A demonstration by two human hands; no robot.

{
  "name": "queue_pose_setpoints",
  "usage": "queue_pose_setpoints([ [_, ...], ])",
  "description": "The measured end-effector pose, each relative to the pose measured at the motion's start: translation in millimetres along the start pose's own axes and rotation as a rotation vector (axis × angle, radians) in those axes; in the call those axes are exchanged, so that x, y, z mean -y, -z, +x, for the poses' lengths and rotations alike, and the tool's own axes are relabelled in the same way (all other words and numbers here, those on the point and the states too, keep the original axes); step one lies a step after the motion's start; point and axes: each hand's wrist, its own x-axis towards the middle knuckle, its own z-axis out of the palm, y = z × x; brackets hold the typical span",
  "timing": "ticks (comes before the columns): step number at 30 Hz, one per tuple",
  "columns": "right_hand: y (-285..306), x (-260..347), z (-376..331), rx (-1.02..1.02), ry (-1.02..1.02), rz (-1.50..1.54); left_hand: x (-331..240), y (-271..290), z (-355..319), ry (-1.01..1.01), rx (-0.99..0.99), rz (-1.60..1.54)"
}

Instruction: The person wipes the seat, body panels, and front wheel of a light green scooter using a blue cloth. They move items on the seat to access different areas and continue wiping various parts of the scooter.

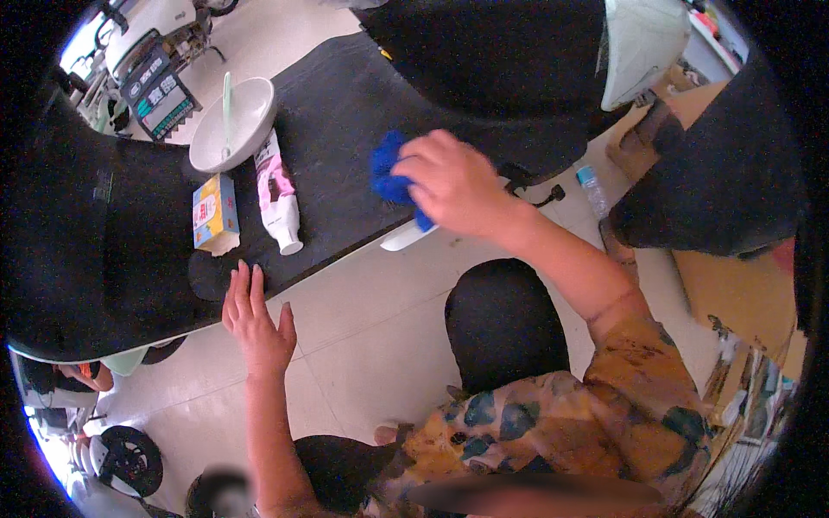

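My right hand (455,186) is closed on a crumpled blue cloth (389,168), pressed against the black flat surface (332,112) near its front edge. Part of the cloth hides behind the fingers. My left hand (259,324) has its fingers stretched out and holds nothing; the fingertips are by the near edge of the black surface. Just beyond them lies a small yellow, white and blue box (216,214). To its right is a white and pink squeeze tube (278,198), its cap toward me. Behind both, a white bowl (253,116) holds a pale green-handled utensil (227,108).
Dark raised parts (52,233) flank the black surface on the left and far right. A black rounded seat (505,324) stands below my right arm. Cardboard (734,293) and a plastic bottle (592,190) are on the floor at right. A white scooter (142,34) is at far left.
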Motion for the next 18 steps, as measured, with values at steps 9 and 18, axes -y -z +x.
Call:
queue_pose_setpoints([
  [9, 78, -54, 0, -0.506, 0.094, -0.496, -1, 5, 4, 0.017, -0.019, 0.018],
  [18, 29, -43, -3, -0.098, -0.293, -0.088, 0, -2, 6, 0.002, -0.051, -0.02],
])
